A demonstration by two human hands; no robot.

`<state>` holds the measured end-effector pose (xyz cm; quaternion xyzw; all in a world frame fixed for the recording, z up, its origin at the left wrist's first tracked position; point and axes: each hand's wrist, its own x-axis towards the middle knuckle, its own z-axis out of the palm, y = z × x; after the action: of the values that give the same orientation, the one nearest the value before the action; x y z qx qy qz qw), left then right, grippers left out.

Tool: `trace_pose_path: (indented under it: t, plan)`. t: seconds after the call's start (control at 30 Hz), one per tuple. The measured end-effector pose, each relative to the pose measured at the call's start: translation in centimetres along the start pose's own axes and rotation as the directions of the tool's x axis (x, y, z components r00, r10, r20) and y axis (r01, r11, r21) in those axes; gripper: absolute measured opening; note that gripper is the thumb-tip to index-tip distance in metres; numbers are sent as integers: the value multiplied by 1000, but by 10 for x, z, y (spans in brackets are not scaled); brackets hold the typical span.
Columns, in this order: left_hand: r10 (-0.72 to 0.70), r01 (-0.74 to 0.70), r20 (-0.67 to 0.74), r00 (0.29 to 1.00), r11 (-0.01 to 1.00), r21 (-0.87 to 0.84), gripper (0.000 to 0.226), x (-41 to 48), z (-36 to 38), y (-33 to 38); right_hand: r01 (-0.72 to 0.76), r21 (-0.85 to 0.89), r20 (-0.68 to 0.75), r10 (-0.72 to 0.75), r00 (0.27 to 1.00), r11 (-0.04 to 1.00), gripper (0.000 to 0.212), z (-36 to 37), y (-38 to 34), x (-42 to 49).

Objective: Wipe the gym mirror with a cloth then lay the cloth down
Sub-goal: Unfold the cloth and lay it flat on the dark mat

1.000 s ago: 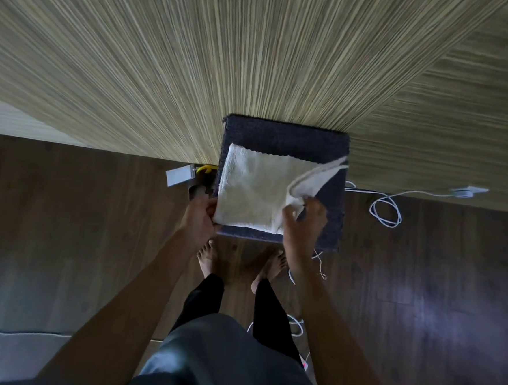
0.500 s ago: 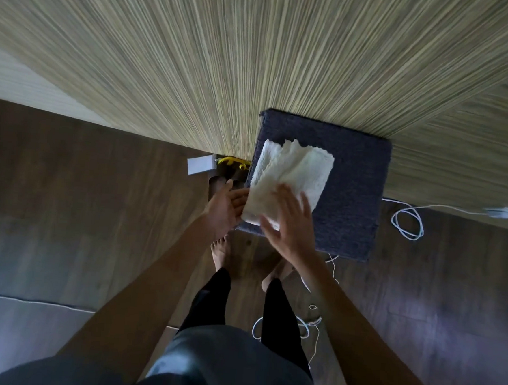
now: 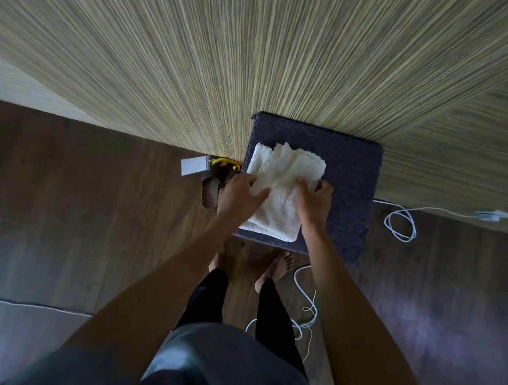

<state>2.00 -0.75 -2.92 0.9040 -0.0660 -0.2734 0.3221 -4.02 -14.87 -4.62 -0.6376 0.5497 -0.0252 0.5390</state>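
Two hands are on the cloth [image 3: 279,206], both mine. It is cream and folded into a thick oblong. It lies on the dark blue-grey padded stool [image 3: 350,169], toward the stool's nine o'clock side, with its near end almost at the stool's six o'clock edge. The folded layers fan out a little at the cloth's twelve o'clock end.

My left hand [image 3: 237,198] grips the cloth from its nine o'clock side, thumb laid across the top and fingers bent over the edge. My right hand [image 3: 316,201] holds it at three o'clock, fingers curled down into the pile and knuckles raised. Whether either hand has fingers tucked beneath the folds, I cannot tell.

The stool's twelve o'clock edge stands against the striped wall [image 3: 256,57], and bare upholstery shows at three o'clock of the cloth. At nine o'clock of the stool, down on the dark wooden floor [image 3: 81,195], there is a yellow object [image 3: 225,161] with a white tag [image 3: 195,165] beside it, and a brown slipper [image 3: 210,193] just below them. At three o'clock of the stool a white cable [image 3: 401,223] lies looped on the floor and runs on to a small white plug [image 3: 493,215] by the wall. More white cord [image 3: 305,295] trails at six o'clock, just beside my bare right foot [image 3: 276,269].
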Motion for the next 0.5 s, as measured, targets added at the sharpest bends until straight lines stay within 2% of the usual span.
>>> trace_pose_path:
  t: [0.1, 0.2, 0.3, 0.37, 0.43, 0.5]
  plan:
    - [-89, 92, 67, 994, 995, -37, 41, 20, 5, 17, -34, 22, 19, 33, 999, 999, 42, -3, 0, 9]
    - [-171, 173, 68, 983, 984, -34, 40, 28, 8, 22, 1, 11, 41, -1, 999, 1000, 44, -4, 4, 10]
    - [-138, 140, 71, 988, 990, -29, 30, 26, 7, 28, 20, 30, 86, -22, 996, 999, 40, -7, 7, 8]
    - [-103, 105, 82, 991, 994, -24, 34, 24, 4, 29, 40, 51, 99, -45, 994, 998, 29, -10, 5, 5]
    - [-95, 112, 97, 991, 976, -187, 31, 21, -1, 27, 97, 89, 109, -107, 988, 991, 14, -13, 3, 4]
    - [-131, 170, 121, 984, 898, -407, 21, 17, -6, 19, 205, 68, 79, -210, 975, 976, 13, -12, 2, 1]
